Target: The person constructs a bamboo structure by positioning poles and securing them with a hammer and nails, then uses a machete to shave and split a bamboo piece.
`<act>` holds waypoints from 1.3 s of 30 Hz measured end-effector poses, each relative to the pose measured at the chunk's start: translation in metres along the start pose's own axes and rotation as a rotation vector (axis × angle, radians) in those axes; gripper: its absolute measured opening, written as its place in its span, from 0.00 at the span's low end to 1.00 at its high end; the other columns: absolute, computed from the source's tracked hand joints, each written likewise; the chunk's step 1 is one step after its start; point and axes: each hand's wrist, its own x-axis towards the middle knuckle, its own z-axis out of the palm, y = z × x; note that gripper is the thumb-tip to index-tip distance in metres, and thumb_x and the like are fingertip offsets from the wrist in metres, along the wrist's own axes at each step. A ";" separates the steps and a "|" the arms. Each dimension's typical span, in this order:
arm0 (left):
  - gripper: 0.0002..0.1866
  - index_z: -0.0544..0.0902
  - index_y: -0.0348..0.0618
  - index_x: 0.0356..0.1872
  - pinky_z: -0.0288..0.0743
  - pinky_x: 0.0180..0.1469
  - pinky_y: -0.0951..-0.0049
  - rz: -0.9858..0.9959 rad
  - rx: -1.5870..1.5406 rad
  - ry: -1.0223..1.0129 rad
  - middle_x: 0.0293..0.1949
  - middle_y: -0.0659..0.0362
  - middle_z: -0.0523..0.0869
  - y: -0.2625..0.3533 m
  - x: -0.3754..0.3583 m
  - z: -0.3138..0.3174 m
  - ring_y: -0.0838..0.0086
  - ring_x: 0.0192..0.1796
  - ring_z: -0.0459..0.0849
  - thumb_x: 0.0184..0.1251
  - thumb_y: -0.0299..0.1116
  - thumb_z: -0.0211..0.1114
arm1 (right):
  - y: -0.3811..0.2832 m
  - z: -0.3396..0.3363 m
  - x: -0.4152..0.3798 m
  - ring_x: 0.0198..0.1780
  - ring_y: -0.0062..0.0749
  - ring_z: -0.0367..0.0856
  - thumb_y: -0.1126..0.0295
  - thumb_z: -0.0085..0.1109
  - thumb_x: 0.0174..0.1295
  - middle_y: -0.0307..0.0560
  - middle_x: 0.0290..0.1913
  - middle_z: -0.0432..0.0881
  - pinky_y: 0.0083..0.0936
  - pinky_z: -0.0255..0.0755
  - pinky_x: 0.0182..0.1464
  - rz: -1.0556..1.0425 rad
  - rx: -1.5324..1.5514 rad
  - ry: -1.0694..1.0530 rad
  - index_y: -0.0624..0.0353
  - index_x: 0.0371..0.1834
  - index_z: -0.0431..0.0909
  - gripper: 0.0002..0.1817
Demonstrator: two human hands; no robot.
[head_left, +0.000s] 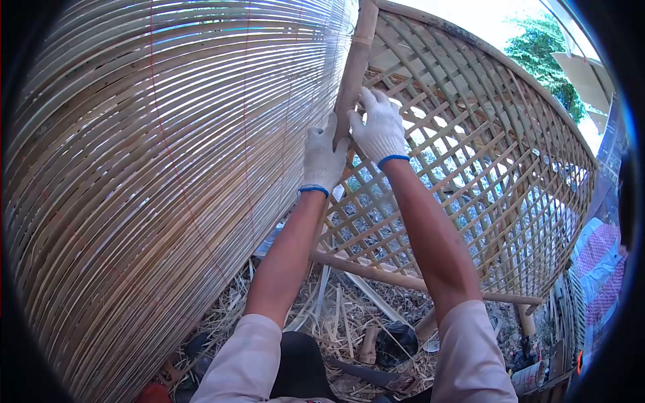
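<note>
Both hands wear white knit gloves with blue cuffs. My left hand [323, 156] is closed around the lower part of an upright bamboo pole [354, 74]. Beside it, a little higher, my right hand [380, 125] has bent fingers at the pole's right edge; whether they grip anything is hidden. On the left stands a large screen of thin bamboo slats [134, 174], crossed by red threads. A crisscross bamboo lattice [470, 148] with a curved rim spreads to the right of the pole.
A horizontal bamboo bar [383, 274] runs along the lattice's bottom. Shavings and strips [336, 316] litter the ground, with a black plastic bag [396, 344] among them. Patterned cloth [601, 269] lies at the far right, near a can [529, 377].
</note>
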 end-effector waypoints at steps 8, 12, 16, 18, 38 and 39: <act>0.37 0.68 0.47 0.81 0.79 0.57 0.53 -0.043 0.010 -0.015 0.51 0.41 0.76 0.013 -0.004 -0.006 0.49 0.52 0.83 0.73 0.39 0.66 | 0.008 0.007 0.029 0.70 0.50 0.75 0.52 0.66 0.67 0.50 0.72 0.76 0.49 0.73 0.66 -0.172 -0.243 -0.010 0.53 0.75 0.73 0.35; 0.37 0.69 0.48 0.81 0.78 0.60 0.50 -0.075 0.075 0.060 0.55 0.43 0.77 0.015 -0.010 -0.004 0.48 0.53 0.82 0.72 0.40 0.67 | 0.015 0.015 0.032 0.75 0.48 0.71 0.50 0.64 0.69 0.47 0.77 0.72 0.52 0.70 0.68 -0.151 -0.223 -0.051 0.53 0.77 0.71 0.36; 0.38 0.69 0.49 0.81 0.76 0.66 0.48 -0.153 0.116 0.232 0.63 0.41 0.78 0.007 -0.040 0.013 0.44 0.60 0.82 0.71 0.43 0.68 | 0.017 0.022 0.030 0.76 0.48 0.70 0.49 0.62 0.71 0.46 0.80 0.70 0.55 0.67 0.70 -0.133 -0.216 -0.039 0.52 0.79 0.69 0.36; 0.38 0.68 0.49 0.81 0.75 0.69 0.49 -0.233 -0.039 0.202 0.67 0.39 0.76 0.003 -0.061 0.019 0.42 0.65 0.80 0.71 0.45 0.69 | 0.017 0.022 0.028 0.77 0.48 0.69 0.49 0.62 0.71 0.46 0.81 0.69 0.56 0.65 0.72 -0.130 -0.211 -0.044 0.51 0.80 0.69 0.36; 0.35 0.70 0.41 0.78 0.74 0.71 0.50 -0.149 -0.208 0.161 0.71 0.39 0.77 -0.009 -0.064 0.017 0.43 0.71 0.79 0.73 0.41 0.67 | 0.015 0.037 0.021 0.78 0.57 0.66 0.54 0.64 0.64 0.52 0.78 0.72 0.60 0.57 0.75 -0.053 -0.140 0.050 0.54 0.77 0.70 0.38; 0.35 0.70 0.40 0.78 0.74 0.71 0.50 -0.141 -0.204 0.163 0.71 0.38 0.77 -0.009 -0.065 0.016 0.42 0.71 0.78 0.73 0.40 0.67 | 0.016 0.038 0.021 0.78 0.57 0.66 0.54 0.64 0.64 0.52 0.78 0.72 0.59 0.57 0.75 -0.055 -0.139 0.059 0.54 0.78 0.70 0.38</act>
